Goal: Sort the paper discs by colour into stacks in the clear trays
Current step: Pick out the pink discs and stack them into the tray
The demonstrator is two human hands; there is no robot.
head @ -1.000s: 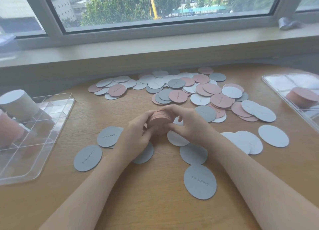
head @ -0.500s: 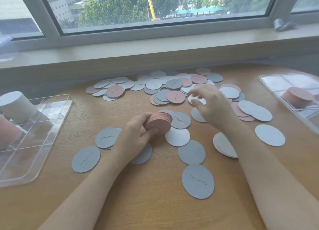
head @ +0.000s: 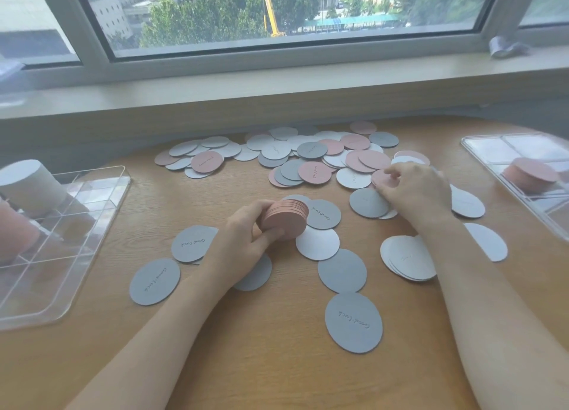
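My left hand (head: 246, 240) grips a stack of pink discs (head: 288, 220) on edge just above the table's middle. My right hand (head: 415, 191) pinches a single pink disc (head: 381, 177) at the right side of the loose pile (head: 308, 160) of pink, grey and white discs. Single grey discs (head: 353, 322) and white discs (head: 317, 243) lie scattered near my arms. The left clear tray (head: 92, 240) holds a white stack (head: 29, 182) and a pink stack (head: 15, 231). A pink stack (head: 531, 175) sits in the right clear tray (head: 480, 145).
A small heap of white discs (head: 408, 257) lies beside my right forearm. The wooden table (head: 261, 363) ends at a window ledge (head: 277, 80) behind the pile. A grey roll of tape (head: 505, 46) rests on the sill at the far right.
My right hand left the pink stack, reached right into the loose pile and took hold of a single pink disc. My left hand kept the stack in place.
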